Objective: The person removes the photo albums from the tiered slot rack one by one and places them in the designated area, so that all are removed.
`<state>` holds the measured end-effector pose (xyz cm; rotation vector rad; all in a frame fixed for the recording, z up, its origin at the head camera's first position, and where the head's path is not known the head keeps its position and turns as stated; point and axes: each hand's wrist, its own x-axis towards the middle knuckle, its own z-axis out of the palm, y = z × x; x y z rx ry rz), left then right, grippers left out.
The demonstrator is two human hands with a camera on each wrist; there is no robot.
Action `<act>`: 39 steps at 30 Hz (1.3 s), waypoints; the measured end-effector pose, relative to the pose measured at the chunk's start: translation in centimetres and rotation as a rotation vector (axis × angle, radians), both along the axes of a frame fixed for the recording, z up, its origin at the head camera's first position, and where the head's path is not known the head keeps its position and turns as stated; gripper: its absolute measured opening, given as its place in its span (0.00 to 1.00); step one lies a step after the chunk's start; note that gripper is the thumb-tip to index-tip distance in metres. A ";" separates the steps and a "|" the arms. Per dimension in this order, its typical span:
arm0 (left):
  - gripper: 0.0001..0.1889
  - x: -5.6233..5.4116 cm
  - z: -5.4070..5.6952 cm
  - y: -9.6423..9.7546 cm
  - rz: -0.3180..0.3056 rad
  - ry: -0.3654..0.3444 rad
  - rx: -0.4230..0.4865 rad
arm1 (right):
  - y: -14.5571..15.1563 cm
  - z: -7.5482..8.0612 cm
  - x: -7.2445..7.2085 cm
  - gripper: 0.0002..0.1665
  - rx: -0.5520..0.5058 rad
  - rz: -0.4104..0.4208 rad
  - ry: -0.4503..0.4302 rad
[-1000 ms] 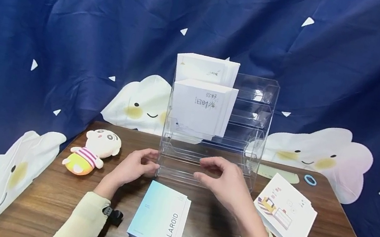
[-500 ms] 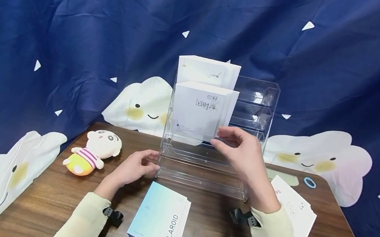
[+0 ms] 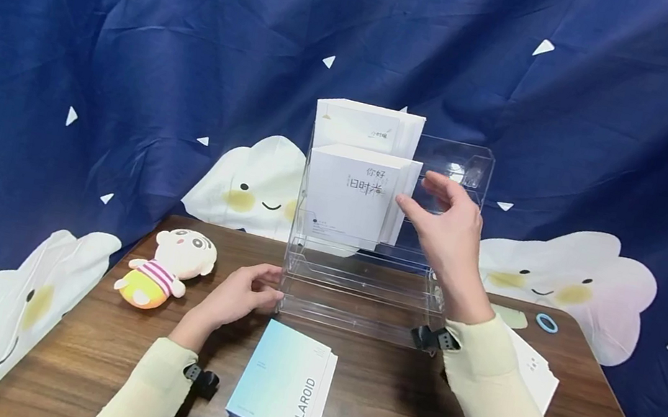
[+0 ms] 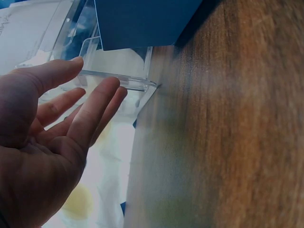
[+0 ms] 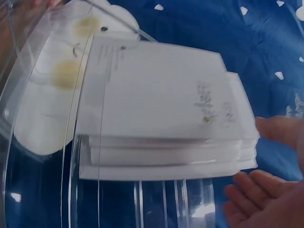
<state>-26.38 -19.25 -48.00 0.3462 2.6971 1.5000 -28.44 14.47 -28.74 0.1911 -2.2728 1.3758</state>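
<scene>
A clear tiered display rack (image 3: 349, 322) stands on the table with white albums in its upper left part. The front white album (image 3: 345, 199) bears dark Chinese characters. Behind and above it rises another white album (image 3: 354, 124). My right hand (image 3: 452, 227) is beside the front album's right edge, thumb and fingers spread apart; in the right wrist view the right hand (image 5: 273, 190) holds nothing. Low at the rack's left side is my left hand (image 3: 238, 295), fingers loosely bent. Whether the left hand (image 4: 57, 118) touches the rack, I cannot tell.
A blue POLAROID album (image 3: 280, 382) lies in front of the rack. To the left lies a plush doll (image 3: 167, 269). White albums or booklets (image 3: 533, 375), partly behind the right sleeve, a pale green flat piece (image 3: 510, 317) and a blue ring (image 3: 547, 323) lie right.
My right hand has risen from the rack's lower tiers to the front white album's right edge. The left hand stays by the rack's lower left side.
</scene>
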 end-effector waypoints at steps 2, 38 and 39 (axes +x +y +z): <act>0.27 0.0 0.0 0.0 -0.002 -0.004 0.001 | -0.1 0.1 -0.9 0.38 -0.001 -0.003 0.028; 0.28 -0.2 -0.1 -0.1 -0.005 -0.006 0.001 | -1.7 1.7 -4.9 0.24 0.012 0.072 -0.063; 0.28 -0.2 -0.1 -0.1 -0.004 -0.008 0.004 | -1.7 1.7 -5.0 0.24 0.010 0.078 -0.060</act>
